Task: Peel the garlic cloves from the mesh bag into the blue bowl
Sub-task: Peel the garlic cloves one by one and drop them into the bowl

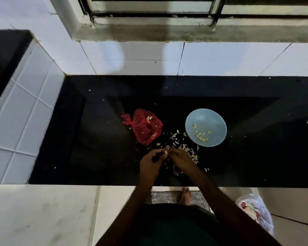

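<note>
With the garlic clove [166, 152] pinched in the fingers of left hand [149, 164] and right hand [180, 160] near the front edge of the desk [96, 139], split the skin at the tip and strip it fully before dropping into the blue bowl [205, 127] beyond.

We look down on a glossy black stone bench [96, 166] that runs along a wall of large white tiles [220, 57] with thin dark joints. Above the tiles sits a grimy concrete sill [167, 34], and on it a window frame [149, 13] with stained rails. At the left a white-tiled partition [25, 112] rises beside the bench, with another dark surface [5, 55] behind it. Soft light brightens the wall tiles, while the bench lies dim. Below the bench edge we see pale floor tiles [43, 215], a grey mat [165, 197] and a crumpled plastic bag [256, 215] at the right.
</note>
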`<action>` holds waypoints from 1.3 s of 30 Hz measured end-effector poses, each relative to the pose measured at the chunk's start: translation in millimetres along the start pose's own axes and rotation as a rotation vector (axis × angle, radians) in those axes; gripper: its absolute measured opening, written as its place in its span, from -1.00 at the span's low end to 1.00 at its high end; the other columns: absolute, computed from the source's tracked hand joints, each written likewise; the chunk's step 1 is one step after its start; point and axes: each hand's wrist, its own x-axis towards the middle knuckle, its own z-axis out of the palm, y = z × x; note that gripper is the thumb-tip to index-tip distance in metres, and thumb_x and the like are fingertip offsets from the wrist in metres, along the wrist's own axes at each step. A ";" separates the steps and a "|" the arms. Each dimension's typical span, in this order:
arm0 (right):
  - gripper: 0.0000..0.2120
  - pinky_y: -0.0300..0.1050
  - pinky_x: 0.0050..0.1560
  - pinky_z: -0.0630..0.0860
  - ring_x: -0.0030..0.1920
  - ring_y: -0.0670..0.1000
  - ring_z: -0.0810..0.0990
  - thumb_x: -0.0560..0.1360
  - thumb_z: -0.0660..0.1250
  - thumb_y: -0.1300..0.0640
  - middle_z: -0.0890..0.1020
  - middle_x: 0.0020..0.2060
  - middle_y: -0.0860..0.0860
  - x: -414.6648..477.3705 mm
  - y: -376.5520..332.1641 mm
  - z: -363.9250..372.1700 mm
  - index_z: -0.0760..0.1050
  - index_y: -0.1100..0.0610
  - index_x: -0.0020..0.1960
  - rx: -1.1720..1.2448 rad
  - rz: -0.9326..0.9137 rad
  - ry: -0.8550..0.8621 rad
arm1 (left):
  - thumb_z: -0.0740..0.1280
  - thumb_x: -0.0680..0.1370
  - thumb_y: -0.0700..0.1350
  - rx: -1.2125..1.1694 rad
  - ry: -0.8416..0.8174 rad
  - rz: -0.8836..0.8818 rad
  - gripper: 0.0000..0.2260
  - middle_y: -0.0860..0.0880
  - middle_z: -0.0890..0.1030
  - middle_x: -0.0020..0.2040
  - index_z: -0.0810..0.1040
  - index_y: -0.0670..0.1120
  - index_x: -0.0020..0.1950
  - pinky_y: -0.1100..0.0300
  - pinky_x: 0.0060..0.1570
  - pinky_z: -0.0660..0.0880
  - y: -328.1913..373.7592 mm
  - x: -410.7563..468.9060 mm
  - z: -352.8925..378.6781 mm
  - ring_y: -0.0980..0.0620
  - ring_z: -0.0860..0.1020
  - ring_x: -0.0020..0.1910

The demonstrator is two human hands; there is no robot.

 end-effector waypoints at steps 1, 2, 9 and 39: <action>-0.61 -0.23 -0.53 0.40 -0.49 0.10 0.56 0.63 0.21 -0.22 0.64 -0.40 0.10 0.7 -0.5 -0.4 0.67 0.02 -0.03 0.008 -0.010 -0.019 | 0.47 0.56 -0.21 0.015 0.004 0.012 -0.86 0.01 0.74 -0.02 0.70 -0.09 0.10 0.31 0.01 0.57 -0.1 2.0 -0.7 0.13 0.69 -0.04; -0.61 -0.20 -0.52 0.44 -0.49 0.10 0.59 0.64 0.23 -0.19 0.64 -0.39 0.16 1.1 -1.7 -0.1 0.65 0.10 -0.02 0.026 -0.005 -0.033 | 0.48 0.55 -0.20 0.042 0.011 0.026 -0.86 0.04 0.73 0.00 0.70 -0.07 0.10 0.34 0.05 0.55 -0.4 4.2 -2.2 0.16 0.68 -0.01; -0.90 -0.07 -0.28 0.59 -0.30 0.14 0.69 0.55 0.34 0.28 0.69 -0.26 0.13 11.2 0.7 -1.3 0.51 0.09 -0.06 0.080 0.016 -0.029 | 0.41 0.60 -0.08 0.239 0.089 0.051 -0.91 0.12 0.71 -0.02 0.69 0.01 0.08 0.35 0.04 0.50 -3.8 18.5 -10.3 0.29 0.63 -0.03; -0.88 -0.24 -0.06 0.56 -0.10 -0.10 0.65 0.47 0.53 0.14 0.67 -0.14 -0.01 21.4 -5.6 -21.5 0.61 0.10 -0.06 -0.042 -0.323 0.101 | 0.31 0.67 -0.02 0.180 -0.134 -0.075 -0.77 -0.02 0.73 -0.28 0.71 -0.02 -0.09 0.24 -0.19 0.55 18.6 41.4 -2.5 0.06 0.70 -0.28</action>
